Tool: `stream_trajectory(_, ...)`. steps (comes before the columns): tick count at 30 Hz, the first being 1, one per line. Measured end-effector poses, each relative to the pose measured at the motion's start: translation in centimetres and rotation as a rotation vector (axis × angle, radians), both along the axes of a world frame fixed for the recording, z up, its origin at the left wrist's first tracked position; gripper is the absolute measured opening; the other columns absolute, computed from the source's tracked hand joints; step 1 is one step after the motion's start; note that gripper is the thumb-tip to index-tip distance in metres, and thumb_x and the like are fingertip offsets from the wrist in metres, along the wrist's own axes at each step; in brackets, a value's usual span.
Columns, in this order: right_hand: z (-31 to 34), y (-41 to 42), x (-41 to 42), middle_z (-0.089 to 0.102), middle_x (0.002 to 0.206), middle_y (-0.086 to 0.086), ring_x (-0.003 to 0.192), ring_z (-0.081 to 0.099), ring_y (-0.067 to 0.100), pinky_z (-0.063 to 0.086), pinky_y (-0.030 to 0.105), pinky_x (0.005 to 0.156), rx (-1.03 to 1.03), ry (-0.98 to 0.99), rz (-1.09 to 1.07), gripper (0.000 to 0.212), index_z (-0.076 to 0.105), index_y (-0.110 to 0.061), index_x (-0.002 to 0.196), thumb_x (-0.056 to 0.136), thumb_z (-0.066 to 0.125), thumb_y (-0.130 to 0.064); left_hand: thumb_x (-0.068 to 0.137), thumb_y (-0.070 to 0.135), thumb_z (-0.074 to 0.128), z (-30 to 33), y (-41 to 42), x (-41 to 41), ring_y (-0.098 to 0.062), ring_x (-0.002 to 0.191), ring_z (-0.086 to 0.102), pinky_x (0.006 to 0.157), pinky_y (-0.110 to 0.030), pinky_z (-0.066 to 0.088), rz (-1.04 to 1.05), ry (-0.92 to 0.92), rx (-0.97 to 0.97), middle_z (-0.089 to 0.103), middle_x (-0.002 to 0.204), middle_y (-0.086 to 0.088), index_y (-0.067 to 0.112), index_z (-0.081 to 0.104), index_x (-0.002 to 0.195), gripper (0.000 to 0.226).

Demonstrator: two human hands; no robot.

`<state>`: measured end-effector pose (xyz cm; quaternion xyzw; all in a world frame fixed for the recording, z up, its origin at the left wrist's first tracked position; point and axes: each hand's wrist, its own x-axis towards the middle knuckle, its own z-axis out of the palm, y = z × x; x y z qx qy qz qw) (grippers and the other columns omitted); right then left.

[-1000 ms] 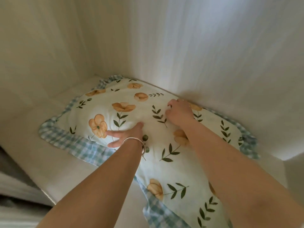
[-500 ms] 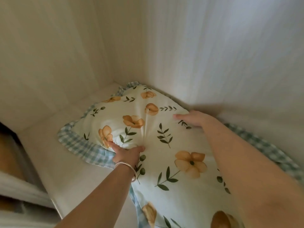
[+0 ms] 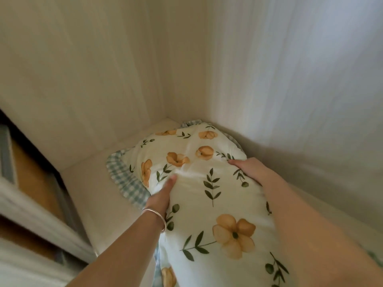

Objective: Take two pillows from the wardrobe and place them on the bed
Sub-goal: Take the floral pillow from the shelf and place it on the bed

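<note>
Pale cream wardrobe walls (image 3: 103,69) are seen meeting in a corner above a matching shelf (image 3: 91,183), on which the pillow (image 3: 207,193) is held. To the left of the pillow, beyond the shelf's front edge, a strip of brown floor (image 3: 35,179) and a white framed edge (image 3: 31,214) are glimpsed, blurred.

The pillow is covered in a cream case printed with orange flowers and dark green leafy sprigs, and is bordered by a blue-and-white gingham frill (image 3: 126,179), which is bunched along the pillow's left side and shows again at its far end near the corner. The pillow is plump and is drawn up into a rounded hump, with creases gathered in the fabric between the two hands. Its far end lies close to the wardrobe corner, while its near end runs out of the bottom of the view.

On the pillow's left flank, the left hand (image 3: 161,195) is closed on the case, the thumb pressed into the top fabric and the fingers hidden beneath the edge. A thin silver bangle (image 3: 157,218) is worn at that wrist. On the pillow's right flank, the right hand (image 3: 248,168) is curled over the top edge, gripping the pillow, its fingertips mostly hidden behind the bulge.
</note>
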<state>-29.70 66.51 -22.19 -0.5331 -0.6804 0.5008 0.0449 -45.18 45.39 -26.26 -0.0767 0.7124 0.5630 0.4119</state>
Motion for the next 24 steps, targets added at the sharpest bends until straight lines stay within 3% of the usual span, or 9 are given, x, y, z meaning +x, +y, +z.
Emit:
stream_trajectory(2, 0.4, -1.1, 0.5, 0.069, 0.082, 0.008, 0.074, 0.066, 0.022, 0.045, 0.027, 0.057, 0.018, 0.034, -0.041, 0.066, 0.061, 0.0, 0.116, 0.08, 0.063, -0.055, 0.027, 0.078, 0.076, 2.0, -0.8, 0.4, -0.037, 0.092, 0.068, 0.085, -0.049, 0.054, -0.034, -0.094, 0.071, 0.07, 0.103, -0.016, 0.013, 0.053, 0.117, 0.113)
stream_trajectory(4, 1.2, -2.4, 1.8, 0.069, 0.08, 0.008, 0.073, 0.066, 0.022, 0.046, 0.027, 0.058, 0.01, 0.063, -0.056, 0.065, 0.06, -0.001, 0.117, 0.081, 0.064, -0.054, 0.056, 0.073, 0.069, 3.4, -1.8, 0.7, -0.036, 0.086, 0.069, 0.074, -0.045, 0.056, -0.102, -0.104, 0.175, 0.074, 0.088, -0.018, 0.015, 0.06, 0.109, 0.079)
stream_trajectory(6, 2.0, -3.4, 3.7, 0.074, 0.084, 0.011, 0.077, 0.071, 0.027, 0.054, 0.032, 0.07, -0.098, 0.061, -0.024, 0.064, 0.063, -0.007, 0.115, 0.075, 0.069, -0.057, 0.074, 0.061, 0.063, 3.8, -2.9, 0.7, -0.035, 0.082, 0.069, 0.066, -0.041, 0.055, -0.151, -0.109, 0.24, 0.075, 0.079, -0.017, 0.016, 0.063, 0.102, 0.054)
stream_trajectory(8, 3.4, -4.6, 5.6, 0.076, 0.093, 0.015, 0.087, 0.073, 0.032, 0.055, 0.044, 0.088, -0.251, 0.1, -0.007, 0.067, 0.065, -0.012, 0.112, 0.063, 0.078, -0.055, 0.074, 0.057, 0.065, 4.3, -4.0, 0.7, -0.036, 0.087, 0.07, 0.068, -0.041, 0.056, -0.191, -0.121, 0.284, 0.075, 0.089, -0.018, 0.017, 0.064, 0.109, 0.053)
stream_trajectory(10, 4.5, -5.9, 6.9, 0.075, 0.1, 0.016, 0.095, 0.071, 0.034, 0.05, 0.048, 0.096, -0.316, 0.159, 0.017, 0.072, 0.065, -0.013, 0.114, 0.057, 0.08, -0.053, 0.068, 0.057, 0.07, 5.4, -5.4, 0.9, -0.036, 0.091, 0.07, 0.074, -0.044, 0.056, -0.227, -0.094, 0.338, 0.074, 0.098, -0.017, 0.019, 0.064, 0.114, 0.06)
stream_trajectory(13, 6.2, -8.9, 7.7, 0.076, 0.094, 0.014, 0.088, 0.072, 0.031, 0.054, 0.042, 0.084, -0.295, 0.281, -0.006, 0.055, 0.066, -0.016, 0.111, 0.071, 0.067, -0.053, 0.052, 0.061, 0.079, 6.6, -7.6, 1.1, -0.033, 0.093, 0.07, 0.087, -0.049, 0.054, -0.252, 0.016, 0.359, 0.074, 0.103, -0.012, 0.022, 0.064, 0.116, 0.077)
stream_trajectory(16, 7.8, -12.7, 8.7, 0.078, 0.081, 0.008, 0.074, 0.074, 0.026, 0.051, 0.034, 0.069, -0.276, 0.391, -0.088, 0.043, 0.066, -0.017, 0.106, 0.086, 0.053, -0.053, 0.061, 0.059, 0.076, 8.1, -10.6, 1.7, -0.028, 0.094, 0.071, 0.089, -0.047, 0.053, -0.261, 0.127, 0.415, 0.074, 0.104, -0.006, 0.025, 0.064, 0.115, 0.064)
stream_trajectory(20, 9.8, -17.2, 10.8, 0.076, 0.099, 0.008, 0.097, 0.069, 0.027, 0.052, 0.037, 0.078, -0.211, 0.432, -0.13, 0.06, 0.065, -0.022, 0.111, 0.071, 0.056, -0.066, 0.063, 0.059, 0.074, 10.0, -14.7, 2.7, -0.022, 0.104, 0.067, 0.095, -0.047, 0.049, -0.334, 0.304, 0.541, 0.07, 0.115, 0.003, 0.035, 0.059, 0.121, 0.065)
stream_trajectory(24, 12.0, -22.9, 13.0, 0.073, 0.105, 0.008, 0.1, 0.066, 0.027, 0.051, 0.038, 0.082, -0.18, 0.46, -0.166, 0.063, 0.065, -0.021, 0.109, 0.062, 0.06, -0.063, 0.072, 0.048, 0.069, 12.4, -19.4, 4.3, -0.013, 0.104, 0.064, 0.092, -0.037, 0.049, -0.317, 0.465, 0.6, 0.068, 0.114, 0.011, 0.034, 0.056, 0.124, 0.055)
